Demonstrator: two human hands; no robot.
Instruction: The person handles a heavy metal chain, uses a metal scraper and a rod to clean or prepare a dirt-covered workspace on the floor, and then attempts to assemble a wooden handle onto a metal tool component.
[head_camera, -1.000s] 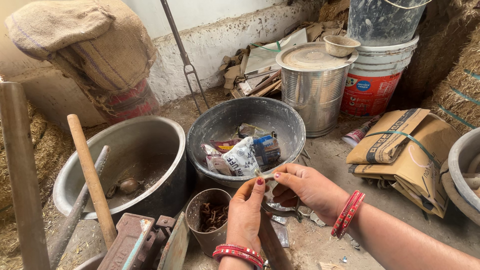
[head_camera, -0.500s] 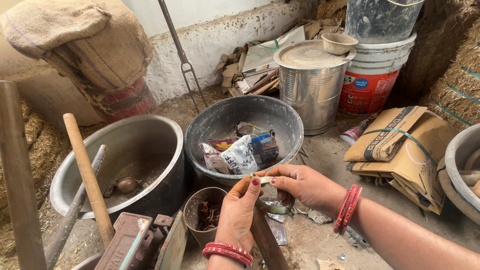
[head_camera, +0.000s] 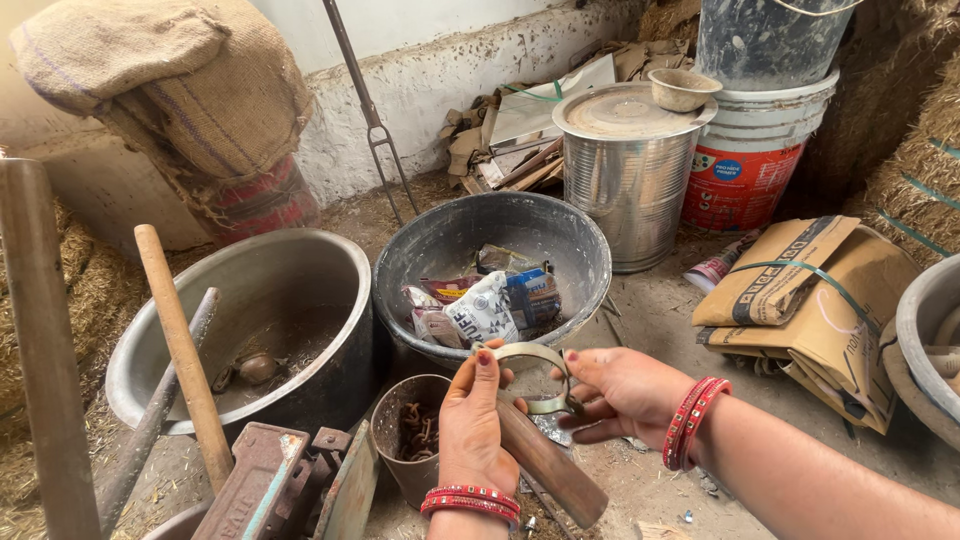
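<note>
Dull metal ring (head_camera: 535, 375) (wooden handle (head_camera: 550, 465))

Soft daylight fills the shed where I crouch, even and fairly bright, with no hard beam anywhere. The whitewashed wall (head_camera: 440, 80) behind catches the most light and looks pale, almost washed out at the top. Shadows are mild: a dim patch sits inside the dark basin (head_camera: 440, 250), and the far right corner behind the stacked buckets (head_camera: 760, 110) falls off into gloom. The steel drum (head_camera: 625, 190) shows a dull sheen, no real glare. My left hand (head_camera: 472, 425) and right hand (head_camera: 620, 392) look sharp. The wooden pole (head_camera: 45, 350) at the left edge is close, slightly soft, and leans from lens stretch.
</note>
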